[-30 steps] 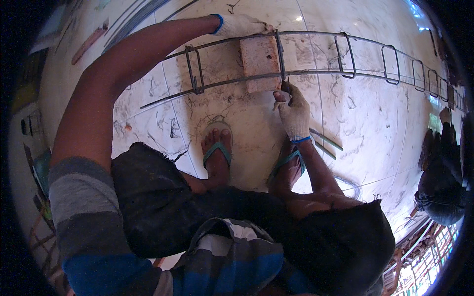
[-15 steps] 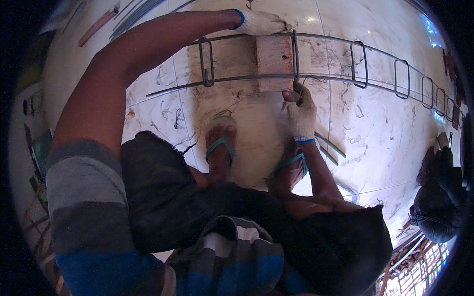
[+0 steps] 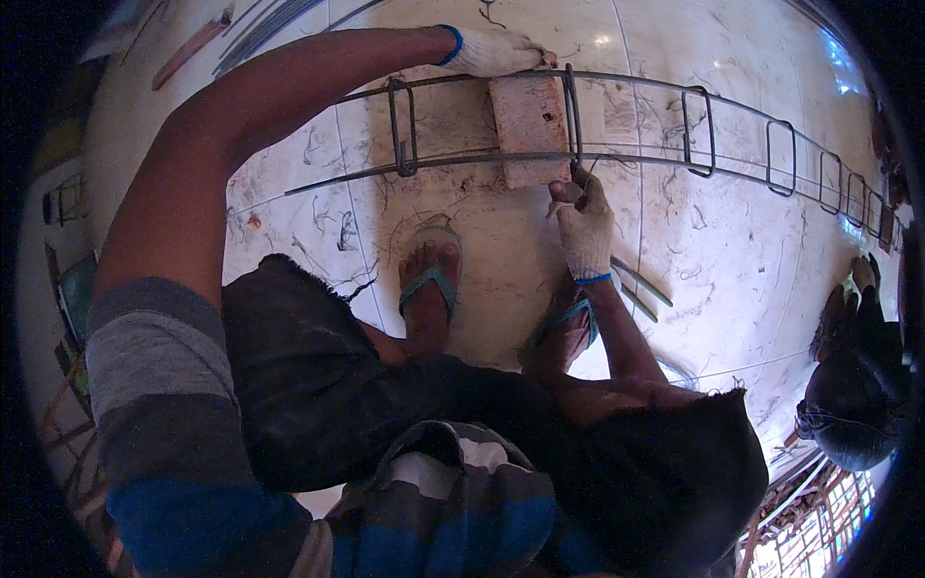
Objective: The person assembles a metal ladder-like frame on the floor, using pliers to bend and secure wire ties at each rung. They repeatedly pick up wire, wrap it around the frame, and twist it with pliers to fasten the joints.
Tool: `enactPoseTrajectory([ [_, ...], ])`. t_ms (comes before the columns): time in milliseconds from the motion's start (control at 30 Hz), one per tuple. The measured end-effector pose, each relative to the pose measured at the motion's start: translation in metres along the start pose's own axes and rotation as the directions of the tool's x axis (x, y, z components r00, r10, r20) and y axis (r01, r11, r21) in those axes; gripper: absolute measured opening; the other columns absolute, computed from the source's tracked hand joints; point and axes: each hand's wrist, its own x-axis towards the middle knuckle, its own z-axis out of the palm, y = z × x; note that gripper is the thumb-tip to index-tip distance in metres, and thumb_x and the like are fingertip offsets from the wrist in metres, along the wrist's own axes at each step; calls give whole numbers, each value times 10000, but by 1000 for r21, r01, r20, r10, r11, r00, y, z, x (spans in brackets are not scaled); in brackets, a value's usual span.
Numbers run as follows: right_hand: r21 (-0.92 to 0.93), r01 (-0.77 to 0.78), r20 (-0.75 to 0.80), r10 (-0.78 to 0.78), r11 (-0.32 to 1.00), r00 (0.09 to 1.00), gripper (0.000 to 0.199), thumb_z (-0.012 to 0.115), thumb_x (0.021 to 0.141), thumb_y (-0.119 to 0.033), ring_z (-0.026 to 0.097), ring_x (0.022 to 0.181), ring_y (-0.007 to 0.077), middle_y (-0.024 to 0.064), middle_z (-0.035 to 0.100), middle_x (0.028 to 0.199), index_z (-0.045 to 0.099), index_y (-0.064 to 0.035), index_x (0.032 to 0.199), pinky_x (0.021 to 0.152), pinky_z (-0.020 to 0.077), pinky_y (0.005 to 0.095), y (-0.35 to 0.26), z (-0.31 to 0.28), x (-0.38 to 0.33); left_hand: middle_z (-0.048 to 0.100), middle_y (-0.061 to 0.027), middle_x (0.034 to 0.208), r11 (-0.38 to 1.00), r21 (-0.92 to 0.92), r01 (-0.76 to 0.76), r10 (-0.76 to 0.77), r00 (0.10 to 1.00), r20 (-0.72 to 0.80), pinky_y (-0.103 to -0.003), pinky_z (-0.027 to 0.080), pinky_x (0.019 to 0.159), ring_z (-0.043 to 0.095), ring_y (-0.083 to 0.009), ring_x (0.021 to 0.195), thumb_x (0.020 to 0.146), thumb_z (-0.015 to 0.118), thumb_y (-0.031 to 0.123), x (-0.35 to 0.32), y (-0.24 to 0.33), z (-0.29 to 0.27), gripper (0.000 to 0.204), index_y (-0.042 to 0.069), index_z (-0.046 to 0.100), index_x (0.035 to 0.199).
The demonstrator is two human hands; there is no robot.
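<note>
A long cage of steel rods [image 3: 434, 166] with rectangular stirrups spans the floor ahead of me. One end rests over a reddish brick [image 3: 530, 116], which has a stirrup [image 3: 572, 116] standing at its right side. My left hand [image 3: 496, 52], in a white knitted glove, is closed at the far rod, its fingertips just left of that stirrup's top. My right hand [image 3: 585, 231], gloved too, is closed in a fist below the stirrup's near corner. What it grips is hidden by the fingers. A thin wire [image 3: 612, 159] curves out beside the near rod there.
Two short rods [image 3: 641, 289] lie right of my right wrist. My sandalled feet [image 3: 431, 279] are close to the cage. Another person [image 3: 853, 385] is at the far right. More rods [image 3: 260, 34] and a wooden piece [image 3: 193, 48] lie at upper left.
My left hand has shifted slightly left along the far rod. The stirrup by the brick now leans with its top further left, and the brick appears slightly turned. My right hand stays nearly in place.
</note>
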Motion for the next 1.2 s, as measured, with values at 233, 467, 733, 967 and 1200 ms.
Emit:
enactPoseTrajectory([
  [233,183,-73,36,68,980,997,463,726,917,-139,741,996,208,158,777,1094,616,40,1329,862,571,342,0,5,-3,478,-185,1578,977,-174,122,-112,992,64,-411,329,1243,433,-352,1472,1143,251,489,-4,6,-8,621,82,452,1567],
  [467,62,-58,-14,59,996,998,532,784,909,-226,742,1010,213,143,777,1090,605,38,1335,871,569,347,4,9,-3,480,-177,1585,865,-394,310,-293,951,103,-409,334,1238,452,-346,1463,1138,260,518,-5,18,-14,634,98,468,1565],
  [733,123,-31,-39,36,992,999,566,806,908,-286,733,1056,230,155,767,1143,610,35,1330,912,561,348,10,14,-4,536,-214,1505,917,-288,275,-265,961,72,-449,405,1188,508,-386,1392,1134,245,441,-9,19,-19,598,61,498,1521],
  [967,71,61,-83,-55,996,995,527,771,948,-241,699,934,165,143,753,1085,600,65,1341,804,551,314,13,17,-4,559,-216,1481,877,-386,287,-289,956,54,-469,430,1167,533,-408,1364,1127,242,463,-2,14,-9,623,45,536,1482],
  [1200,17,72,-47,-71,997,996,518,744,966,-260,696,916,194,143,747,1046,596,67,1338,829,555,337,17,13,-2,521,-183,1552,829,-423,367,-335,930,151,-407,379,1194,503,-329,1418,1116,309,575,-3,16,-18,668,98,485,1550],
])
